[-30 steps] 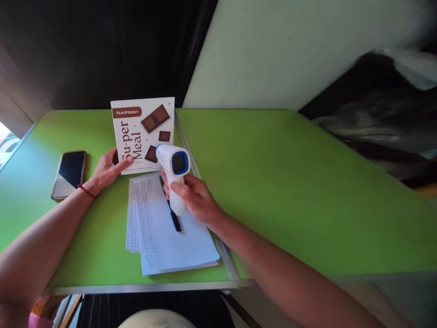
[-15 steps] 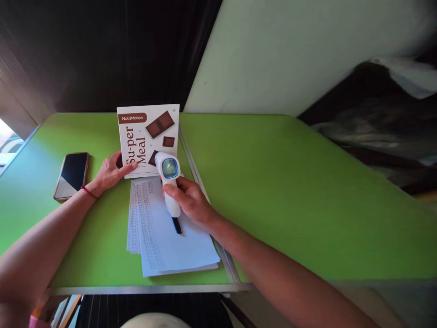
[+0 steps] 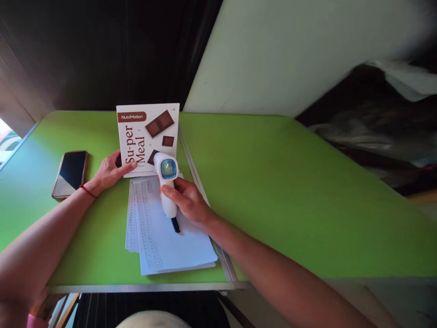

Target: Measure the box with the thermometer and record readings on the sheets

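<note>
My left hand (image 3: 111, 171) grips the lower left corner of a white box (image 3: 159, 107) printed "NutriMotion Su-per Meal" with chocolate pieces, its thumb across the front. The box is upright, its face toward me. A white infrared thermometer (image 3: 169, 202) with a blue-rimmed screen is in my right hand (image 3: 187, 198), fingers wrapped round its handle. Its head overlaps the lower right of the box; I cannot tell whether they touch. Beneath the thermometer lie sheets of paper (image 3: 184, 250) with handwriting along the left side. A black pen (image 3: 175, 225) rests on them, partly hidden by the handle.
A smartphone (image 3: 70, 174) in an orange-edged case lies left of my left hand on the green table (image 3: 307, 196). A metal seam (image 3: 191, 168) runs between the table's two halves. Behind stand a dark panel (image 3: 112, 54) and a pale wall (image 3: 273, 54).
The whole view has shifted very slightly. Both hands keep their hold, and the box and thermometer stay in nearly the same places relative to each other.
</note>
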`<state>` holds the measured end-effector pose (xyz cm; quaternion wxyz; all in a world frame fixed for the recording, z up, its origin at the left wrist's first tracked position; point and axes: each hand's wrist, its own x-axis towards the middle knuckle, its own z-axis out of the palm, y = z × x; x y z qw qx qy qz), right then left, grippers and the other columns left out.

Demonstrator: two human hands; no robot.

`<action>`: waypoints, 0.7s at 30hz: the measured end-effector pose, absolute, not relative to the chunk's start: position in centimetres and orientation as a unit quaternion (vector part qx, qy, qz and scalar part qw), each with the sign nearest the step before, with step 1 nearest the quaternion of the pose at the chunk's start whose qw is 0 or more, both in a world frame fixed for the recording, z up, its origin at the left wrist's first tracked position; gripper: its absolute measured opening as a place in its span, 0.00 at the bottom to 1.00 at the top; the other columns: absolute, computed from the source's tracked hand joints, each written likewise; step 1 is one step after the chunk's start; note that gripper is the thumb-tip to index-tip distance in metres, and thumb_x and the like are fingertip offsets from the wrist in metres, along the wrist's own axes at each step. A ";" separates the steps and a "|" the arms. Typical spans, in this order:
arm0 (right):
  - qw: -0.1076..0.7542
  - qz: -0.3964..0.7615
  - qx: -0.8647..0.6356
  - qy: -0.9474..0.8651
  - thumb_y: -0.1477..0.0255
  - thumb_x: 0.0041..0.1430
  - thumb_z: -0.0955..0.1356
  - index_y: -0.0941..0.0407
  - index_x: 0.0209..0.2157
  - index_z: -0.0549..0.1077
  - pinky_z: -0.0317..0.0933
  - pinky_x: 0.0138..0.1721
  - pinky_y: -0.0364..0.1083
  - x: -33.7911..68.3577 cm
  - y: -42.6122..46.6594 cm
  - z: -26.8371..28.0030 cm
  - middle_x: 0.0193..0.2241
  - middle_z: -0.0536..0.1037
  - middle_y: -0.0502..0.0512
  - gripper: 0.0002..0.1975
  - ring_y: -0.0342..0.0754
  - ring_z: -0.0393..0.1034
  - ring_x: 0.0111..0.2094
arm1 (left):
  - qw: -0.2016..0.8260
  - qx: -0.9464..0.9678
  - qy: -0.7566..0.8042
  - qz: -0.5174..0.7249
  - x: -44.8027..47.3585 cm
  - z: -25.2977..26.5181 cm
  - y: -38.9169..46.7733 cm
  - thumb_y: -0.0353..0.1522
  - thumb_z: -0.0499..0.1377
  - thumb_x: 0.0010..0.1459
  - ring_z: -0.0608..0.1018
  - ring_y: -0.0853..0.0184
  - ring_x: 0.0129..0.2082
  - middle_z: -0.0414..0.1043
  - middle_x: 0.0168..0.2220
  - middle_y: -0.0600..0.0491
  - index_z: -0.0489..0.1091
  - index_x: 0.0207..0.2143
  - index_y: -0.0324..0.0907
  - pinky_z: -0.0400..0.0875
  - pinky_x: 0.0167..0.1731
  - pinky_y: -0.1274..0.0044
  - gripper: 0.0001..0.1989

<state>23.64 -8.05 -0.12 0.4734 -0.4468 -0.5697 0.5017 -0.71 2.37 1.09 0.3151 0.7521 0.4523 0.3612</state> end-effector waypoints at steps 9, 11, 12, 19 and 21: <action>0.481 0.507 -0.439 -0.565 0.43 0.54 0.74 0.52 0.29 0.71 0.58 0.30 0.47 23.7 -8.1 -0.1 0.24 0.69 0.47 0.26 0.45 0.62 0.27 | 0.320 0.750 0.459 0.353 -0.7 1.0 2.4 0.61 0.66 0.55 0.85 0.47 0.44 0.85 0.45 0.45 0.78 0.49 0.43 0.81 0.45 0.59 0.34; 0.480 0.509 -0.438 -0.564 0.44 0.54 0.74 0.53 0.29 0.71 0.58 0.30 0.47 23.7 -8.1 -0.1 0.24 0.70 0.47 0.26 0.45 0.62 0.27 | 0.321 0.747 0.461 0.357 -0.7 1.0 2.4 0.60 0.66 0.54 0.85 0.47 0.45 0.84 0.45 0.44 0.78 0.48 0.43 0.82 0.45 0.59 0.34; 0.479 0.510 -0.436 -0.565 0.44 0.55 0.74 0.53 0.30 0.71 0.58 0.30 0.47 23.8 -8.1 0.0 0.24 0.70 0.47 0.26 0.44 0.62 0.27 | 0.322 0.745 0.462 0.358 -0.6 1.0 2.3 0.60 0.67 0.54 0.85 0.46 0.45 0.84 0.45 0.44 0.78 0.48 0.43 0.82 0.45 0.58 0.33; 0.476 0.513 -0.433 -0.568 0.43 0.55 0.74 0.52 0.30 0.71 0.58 0.30 0.47 23.9 -8.1 -0.2 0.24 0.69 0.47 0.26 0.44 0.62 0.27 | 0.327 0.750 0.450 0.358 -0.4 1.2 2.3 0.61 0.66 0.54 0.84 0.47 0.45 0.84 0.46 0.45 0.78 0.48 0.43 0.80 0.45 0.59 0.35; 0.475 0.517 -0.433 -0.565 0.43 0.55 0.74 0.52 0.31 0.71 0.58 0.30 0.47 23.8 -8.1 -0.2 0.25 0.69 0.47 0.26 0.45 0.62 0.27 | 0.325 0.752 0.446 0.360 -0.5 1.2 2.3 0.61 0.66 0.54 0.85 0.47 0.45 0.84 0.46 0.45 0.77 0.49 0.42 0.81 0.44 0.61 0.35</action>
